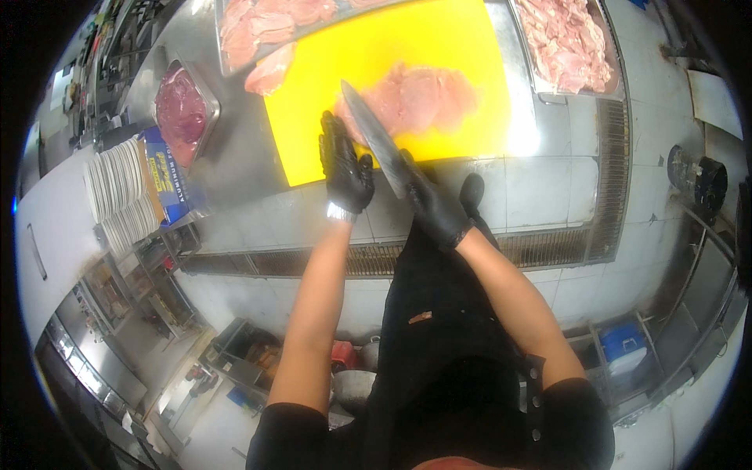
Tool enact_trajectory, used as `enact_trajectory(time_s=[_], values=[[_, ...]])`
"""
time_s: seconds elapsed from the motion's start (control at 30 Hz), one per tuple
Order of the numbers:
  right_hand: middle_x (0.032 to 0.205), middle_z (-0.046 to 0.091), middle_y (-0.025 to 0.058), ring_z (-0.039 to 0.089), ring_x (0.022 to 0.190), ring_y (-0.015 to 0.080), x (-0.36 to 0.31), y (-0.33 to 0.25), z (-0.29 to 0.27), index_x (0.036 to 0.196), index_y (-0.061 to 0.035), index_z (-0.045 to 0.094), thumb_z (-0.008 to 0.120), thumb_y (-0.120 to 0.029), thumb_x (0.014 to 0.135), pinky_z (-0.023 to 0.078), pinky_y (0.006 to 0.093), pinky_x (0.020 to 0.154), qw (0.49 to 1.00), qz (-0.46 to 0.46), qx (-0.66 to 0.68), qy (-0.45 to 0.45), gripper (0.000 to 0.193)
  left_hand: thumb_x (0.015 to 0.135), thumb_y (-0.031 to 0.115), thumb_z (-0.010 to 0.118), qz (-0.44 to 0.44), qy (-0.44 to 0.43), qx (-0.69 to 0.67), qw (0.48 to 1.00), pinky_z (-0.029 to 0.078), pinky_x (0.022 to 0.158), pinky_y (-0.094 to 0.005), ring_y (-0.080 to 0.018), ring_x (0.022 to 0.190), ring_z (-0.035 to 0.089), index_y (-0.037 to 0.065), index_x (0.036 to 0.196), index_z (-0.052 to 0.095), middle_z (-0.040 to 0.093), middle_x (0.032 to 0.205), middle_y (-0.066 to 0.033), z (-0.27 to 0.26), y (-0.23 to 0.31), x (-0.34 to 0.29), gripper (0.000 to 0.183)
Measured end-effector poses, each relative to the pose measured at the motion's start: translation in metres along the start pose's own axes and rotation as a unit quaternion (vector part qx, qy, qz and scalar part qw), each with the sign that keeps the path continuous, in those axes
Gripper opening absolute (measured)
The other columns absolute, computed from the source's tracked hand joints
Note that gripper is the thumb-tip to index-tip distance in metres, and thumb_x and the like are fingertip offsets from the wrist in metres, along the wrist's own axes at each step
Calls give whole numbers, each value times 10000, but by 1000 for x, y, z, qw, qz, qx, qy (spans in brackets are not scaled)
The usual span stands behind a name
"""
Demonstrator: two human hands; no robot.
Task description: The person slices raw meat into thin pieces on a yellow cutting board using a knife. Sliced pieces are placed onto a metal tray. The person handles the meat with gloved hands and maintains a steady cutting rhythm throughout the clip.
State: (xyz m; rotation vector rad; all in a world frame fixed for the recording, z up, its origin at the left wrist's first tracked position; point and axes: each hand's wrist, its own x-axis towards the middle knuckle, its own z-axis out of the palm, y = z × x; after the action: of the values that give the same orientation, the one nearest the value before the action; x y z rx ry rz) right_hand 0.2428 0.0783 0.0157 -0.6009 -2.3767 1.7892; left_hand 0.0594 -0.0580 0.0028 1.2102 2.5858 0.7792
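Right hand (437, 210) grips chef's knife (373, 131), blade over left end of raw chicken breast (427, 98) on yellow cutting board (462, 31). Left hand (346, 168), fingers extended, thumb apart, just beside chicken. Board on steel worktop (239, 145).

Toward eleven o'clock, a snug, shiny black left glove (347, 172) ends at a silvery band (338, 211) around the wrist; toward two, a black right glove (437, 210) matches it. A short black left sleeve (288, 439) shows at seven o'clock. Round metallic-looking fasteners (536, 402) line the black clothing (446, 352) between four and five. One small orange-brown mark (421, 317) dots the front at five. A dark shoe (471, 190) shows toward two.
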Motion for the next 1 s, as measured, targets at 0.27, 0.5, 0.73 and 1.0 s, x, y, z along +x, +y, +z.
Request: enact_trajectory(time_s=[0.27, 0.5, 0.73, 1.0], values=[[950, 710, 299, 712, 857, 458, -10, 3, 13, 1678, -179, 338, 539, -100, 1029, 552, 541, 825, 997, 56, 54, -5, 684, 1135, 476, 262, -8, -38, 106, 994, -35, 1320, -522, -398, 1665, 9, -4, 1704, 59, 11, 1792, -236, 16, -1, 22, 772], [765, 669, 307, 699, 756, 488, -22, 4, 14, 1694, -195, 290, 500, -119, 1050, 535, 572, 746, 990, 110, 81, -42, 682, 1142, 494, 230, 5, -22, 89, 996, -29, 1319, -522, -391, 1666, 17, 21, 1712, 81, 15, 1798, -215, 20, -8, 21, 756], [1474, 565, 298, 604, 1278, 448, 10, 6, 21, 1626, -73, 412, 532, -25, 1011, 499, 479, 1060, 996, 67, 57, -2, 629, 1146, 501, 204, -8, -20, 75, 997, -21, 1321, -530, -363, 1670, 27, 46, 1715, 105, 28, 1804, -184, 24, -16, 24, 736], [1318, 606, 294, 640, 1126, 465, 12, 10, 22, 1638, -98, 393, 528, -39, 1012, 518, 495, 975, 994, 83, 63, -28, 643, 1152, 485, 203, -18, -31, 74, 997, -29, 1326, -508, -351, 1671, 13, 61, 1720, 83, 10, 1807, -169, 23, -18, 22, 719]])
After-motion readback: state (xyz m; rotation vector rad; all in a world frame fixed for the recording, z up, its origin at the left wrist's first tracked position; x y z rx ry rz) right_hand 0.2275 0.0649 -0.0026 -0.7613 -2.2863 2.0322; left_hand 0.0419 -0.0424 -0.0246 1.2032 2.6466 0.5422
